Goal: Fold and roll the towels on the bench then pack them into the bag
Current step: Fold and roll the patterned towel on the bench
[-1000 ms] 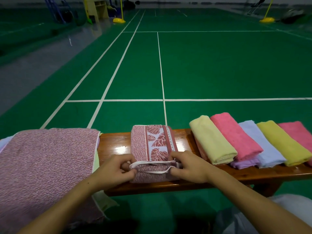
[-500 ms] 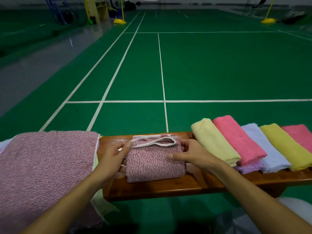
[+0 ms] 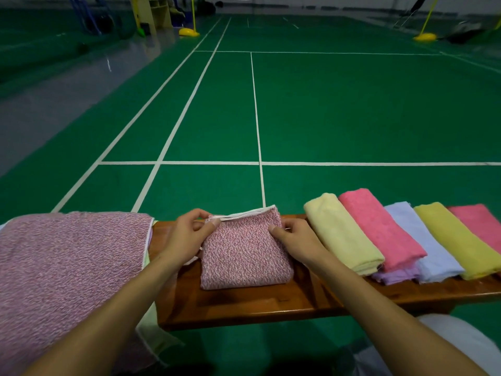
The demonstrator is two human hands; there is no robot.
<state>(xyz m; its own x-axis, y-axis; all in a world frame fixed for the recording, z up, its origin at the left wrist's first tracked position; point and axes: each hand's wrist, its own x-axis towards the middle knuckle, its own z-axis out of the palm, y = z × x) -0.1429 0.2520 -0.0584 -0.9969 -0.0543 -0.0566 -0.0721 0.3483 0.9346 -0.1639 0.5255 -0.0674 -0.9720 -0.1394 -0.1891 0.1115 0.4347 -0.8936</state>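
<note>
Gripping folded pink towel [image 3: 245, 253] (both hands [image 3: 189, 234] [image 3: 294, 238]) on bench [image 3: 271, 305].

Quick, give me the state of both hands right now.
Left hand: pinching the far left corner of the folded speckled pink towel.
Right hand: gripping the same towel's right edge, thumb on top.

Bench [image 3: 271, 308] runs left to right across the near view. Folded towel [image 3: 244, 253] lies on its middle. Left hand [image 3: 187, 237] sits at the towel's far-left corner, right hand [image 3: 295, 240] at its right edge. Left of it, a spread towel [image 3: 67, 267] covers the bench end. Right of it, a row of rolled towels [image 3: 393, 234] lies side by side, touching. Court floor [image 3: 325, 118] lies behind.
</note>
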